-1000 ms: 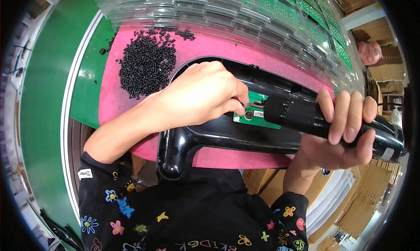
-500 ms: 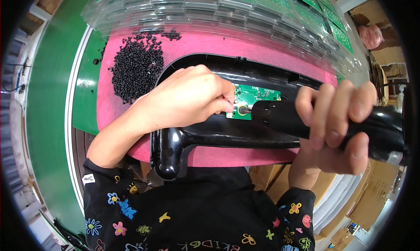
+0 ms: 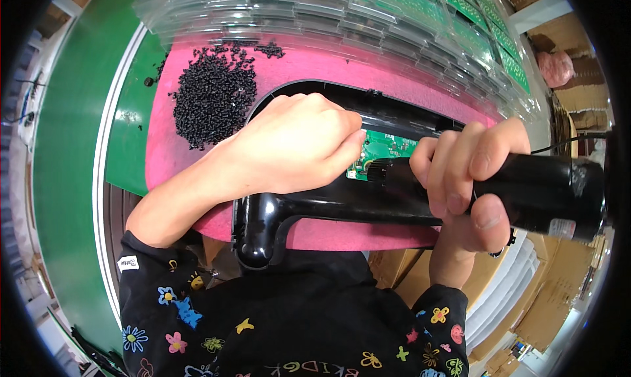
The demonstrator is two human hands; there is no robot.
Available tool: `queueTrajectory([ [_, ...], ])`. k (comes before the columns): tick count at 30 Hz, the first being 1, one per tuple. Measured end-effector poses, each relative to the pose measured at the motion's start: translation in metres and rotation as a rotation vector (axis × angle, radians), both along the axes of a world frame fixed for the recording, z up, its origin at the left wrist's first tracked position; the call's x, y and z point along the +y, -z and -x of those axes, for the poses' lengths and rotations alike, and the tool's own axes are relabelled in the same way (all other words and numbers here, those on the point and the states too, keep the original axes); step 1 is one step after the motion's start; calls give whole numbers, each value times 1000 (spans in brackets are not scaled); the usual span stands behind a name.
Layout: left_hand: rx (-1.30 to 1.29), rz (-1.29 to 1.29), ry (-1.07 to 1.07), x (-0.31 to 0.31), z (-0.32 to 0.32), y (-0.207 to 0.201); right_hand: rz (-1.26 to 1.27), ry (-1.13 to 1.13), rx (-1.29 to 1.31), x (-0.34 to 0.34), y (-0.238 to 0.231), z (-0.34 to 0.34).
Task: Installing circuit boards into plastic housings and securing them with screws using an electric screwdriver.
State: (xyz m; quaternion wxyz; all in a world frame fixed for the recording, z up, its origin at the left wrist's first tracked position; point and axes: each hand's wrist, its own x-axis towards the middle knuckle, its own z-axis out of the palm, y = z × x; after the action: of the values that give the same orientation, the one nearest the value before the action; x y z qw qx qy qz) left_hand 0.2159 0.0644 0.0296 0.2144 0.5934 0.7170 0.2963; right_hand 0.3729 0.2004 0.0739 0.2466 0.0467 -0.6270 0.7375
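Observation:
My right hand [image 3: 467,170] is wrapped around a thick black electric screwdriver [image 3: 542,189], its nose pointing left over a green circuit board [image 3: 391,142]. The bit is hidden from sight. The board lies inside a long black plastic housing [image 3: 348,207], which has a rounded stub at its near left corner. My left hand [image 3: 302,140] is closed above the housing, thumb and fingertips pressed together at the board's left edge. Whatever those fingertips hold, if anything, cannot be made out. My left wrist passes across the housing's left end.
A heap of small black screws [image 3: 213,101] is spread left of the housing on a pink mat [image 3: 315,61]. Stacked clear plastic trays [image 3: 315,19] with green boards stand along the back. Cardboard and white sheets [image 3: 503,291] are at the lower right. A thin cable runs by the screwdriver.
The screwdriver has come left and its nose is closer to the board, hiding the bit that showed before. My left fingertips have shifted slightly up and right. The whole view has moved a little.

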Motion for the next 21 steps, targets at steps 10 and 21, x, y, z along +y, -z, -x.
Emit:
queueTrajectory([
  [10,36,-228,36,0,3,15,-66,-104,-36,-1,6,13],
  [21,72,-123,80,-3,5,10,88,-128,60,-10,10,12],
])
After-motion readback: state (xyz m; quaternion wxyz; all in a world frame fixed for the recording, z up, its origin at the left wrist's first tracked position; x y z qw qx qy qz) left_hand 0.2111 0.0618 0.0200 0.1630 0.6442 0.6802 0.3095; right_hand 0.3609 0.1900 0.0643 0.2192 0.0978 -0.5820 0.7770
